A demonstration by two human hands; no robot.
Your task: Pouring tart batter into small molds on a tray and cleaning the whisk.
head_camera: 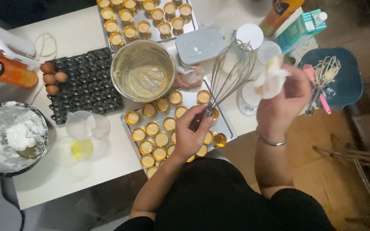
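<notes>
Steel wire whisk point(230, 70) is held upright above the tray of gold cups point(224, 124), left hand point(192, 136) fingers clamped on its handle. Right hand point(282, 102) fingers pinch a white tissue point(270, 82) beside the wires.

Head camera, steeply downward, close above the table point(86, 30)

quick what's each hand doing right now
Left hand: closed on the whisk handle, wires pointing up.
Right hand: closed on a crumpled white tissue beside the whisk wires.
</notes>
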